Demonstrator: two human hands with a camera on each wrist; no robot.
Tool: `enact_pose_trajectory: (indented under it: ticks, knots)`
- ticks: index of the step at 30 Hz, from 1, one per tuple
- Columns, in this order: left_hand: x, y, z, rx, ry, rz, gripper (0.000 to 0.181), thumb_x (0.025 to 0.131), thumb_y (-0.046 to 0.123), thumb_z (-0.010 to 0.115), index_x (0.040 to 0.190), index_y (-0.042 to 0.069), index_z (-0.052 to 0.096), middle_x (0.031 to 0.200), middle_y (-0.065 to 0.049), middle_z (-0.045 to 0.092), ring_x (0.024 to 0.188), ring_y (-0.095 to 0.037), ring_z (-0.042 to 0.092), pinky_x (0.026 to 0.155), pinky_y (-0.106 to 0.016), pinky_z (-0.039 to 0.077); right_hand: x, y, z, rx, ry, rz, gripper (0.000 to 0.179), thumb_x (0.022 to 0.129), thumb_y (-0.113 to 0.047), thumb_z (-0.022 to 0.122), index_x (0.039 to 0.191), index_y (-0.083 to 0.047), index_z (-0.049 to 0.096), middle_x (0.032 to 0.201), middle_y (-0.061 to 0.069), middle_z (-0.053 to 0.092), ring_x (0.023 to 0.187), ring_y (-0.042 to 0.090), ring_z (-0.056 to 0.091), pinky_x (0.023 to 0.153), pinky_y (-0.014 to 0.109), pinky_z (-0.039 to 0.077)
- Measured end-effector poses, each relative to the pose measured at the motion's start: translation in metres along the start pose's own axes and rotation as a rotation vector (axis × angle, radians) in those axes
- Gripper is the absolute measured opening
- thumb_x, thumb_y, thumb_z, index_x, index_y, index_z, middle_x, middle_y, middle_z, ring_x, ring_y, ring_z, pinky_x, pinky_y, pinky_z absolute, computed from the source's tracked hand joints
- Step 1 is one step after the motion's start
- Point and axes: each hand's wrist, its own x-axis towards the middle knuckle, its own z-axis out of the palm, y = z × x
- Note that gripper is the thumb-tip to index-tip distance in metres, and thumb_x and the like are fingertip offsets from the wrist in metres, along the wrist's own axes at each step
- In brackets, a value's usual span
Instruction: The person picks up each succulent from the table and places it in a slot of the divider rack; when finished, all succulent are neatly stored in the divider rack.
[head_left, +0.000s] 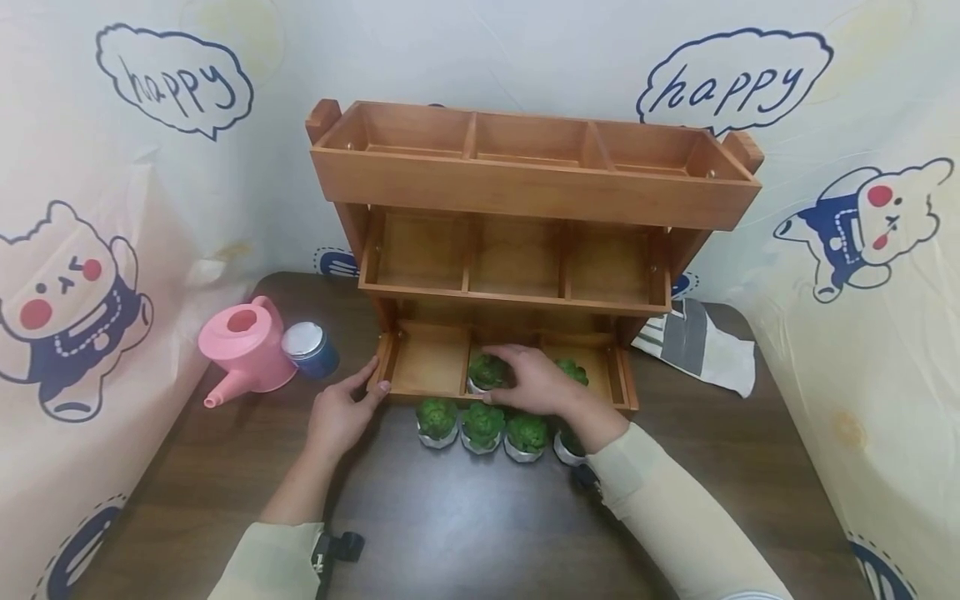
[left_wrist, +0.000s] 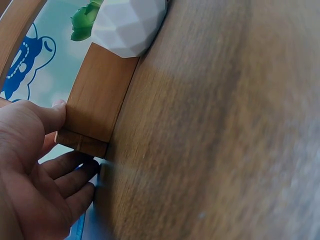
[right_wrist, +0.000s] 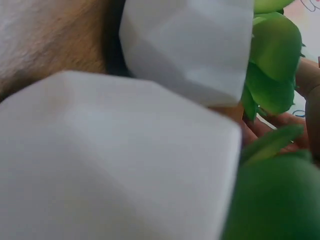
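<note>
A three-tier wooden plant stand stands on the table, each tier split into three compartments. At its bottom tier, my left hand grips the left front corner, thumb on the front board in the left wrist view. My right hand holds a potted succulent in the bottom tier's middle compartment. Another succulent sits in the right compartment, partly behind that hand. Several succulents in white faceted pots line the stand's front. One such pot fills much of the right wrist view, hiding most of the hand.
On the left are a pink watering can and a blue can with a pale lid, close together. A grey-and-white glove lies right of the stand. Printed cloth walls surround the table.
</note>
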Motion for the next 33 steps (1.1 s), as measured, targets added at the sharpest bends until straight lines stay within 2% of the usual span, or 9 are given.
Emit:
enact_pose_trajectory:
  ticks: [5,9,16,22,25,30,33]
  knots:
    - [0.0,0.0,-0.001,-0.003,-0.01,-0.006,0.066,0.098,0.062,0.061,0.156,0.035,0.048,0.153,-0.017,0.051,0.142,-0.044,0.046,0.11,-0.068,0.039,-0.008,0.001,-0.002,0.045,0.008,0.016,0.078,0.09,-0.042,0.082,0.155,-0.015,0.048,0.15,0.006,0.057,0.121,0.022,0.065,0.103,0.041,0.053]
    - [0.0,-0.001,-0.001,-0.007,-0.007,-0.004,0.064,0.098,0.06,0.062,0.156,0.034,0.048,0.153,-0.018,0.051,0.142,-0.044,0.046,0.11,-0.068,0.039,-0.014,0.002,-0.005,0.099,0.025,0.01,0.078,0.09,-0.037,0.083,0.155,-0.013,0.048,0.15,0.008,0.057,0.128,0.025,0.062,0.106,0.04,0.051]
    - [0.0,-0.002,-0.001,-0.009,-0.004,-0.002,0.066,0.097,0.063,0.061,0.156,0.036,0.047,0.153,-0.017,0.051,0.142,-0.044,0.046,0.11,-0.068,0.039,-0.027,0.011,-0.006,0.203,0.056,-0.035,0.068,0.093,-0.024,0.08,0.152,-0.007,0.05,0.148,0.009,0.059,0.13,0.026,0.061,0.106,0.038,0.051]
    - [0.001,-0.003,-0.001,-0.012,-0.017,-0.013,0.067,0.097,0.066,0.059,0.156,0.037,0.046,0.155,-0.017,0.049,0.143,-0.045,0.044,0.11,-0.068,0.038,-0.041,0.011,-0.011,0.235,0.088,-0.053,0.068,0.094,-0.025,0.08,0.151,-0.004,0.051,0.143,0.011,0.063,0.13,0.027,0.062,0.105,0.042,0.052]
    - [0.001,-0.004,-0.001,-0.013,-0.014,-0.014,0.066,0.097,0.064,0.06,0.156,0.038,0.046,0.155,-0.017,0.05,0.143,-0.044,0.045,0.111,-0.068,0.037,-0.05,0.011,-0.012,0.245,0.109,-0.059,0.067,0.094,-0.028,0.08,0.151,-0.006,0.052,0.145,0.01,0.062,0.13,0.026,0.062,0.104,0.043,0.053]
    - [0.001,-0.004,0.001,-0.01,-0.003,-0.004,0.064,0.098,0.062,0.061,0.155,0.038,0.047,0.153,-0.016,0.051,0.142,-0.044,0.046,0.11,-0.068,0.038,-0.067,0.014,-0.011,0.307,0.117,-0.062,0.064,0.095,-0.026,0.079,0.151,-0.009,0.052,0.146,0.012,0.06,0.129,0.034,0.062,0.101,0.051,0.054]
    - [0.001,-0.003,0.001,-0.008,0.001,-0.003,0.065,0.097,0.065,0.06,0.155,0.037,0.048,0.153,-0.016,0.051,0.142,-0.043,0.047,0.11,-0.067,0.039,-0.077,0.016,-0.01,0.308,0.136,-0.068,0.062,0.095,-0.025,0.079,0.15,-0.012,0.054,0.144,0.011,0.062,0.128,0.034,0.063,0.102,0.051,0.054]
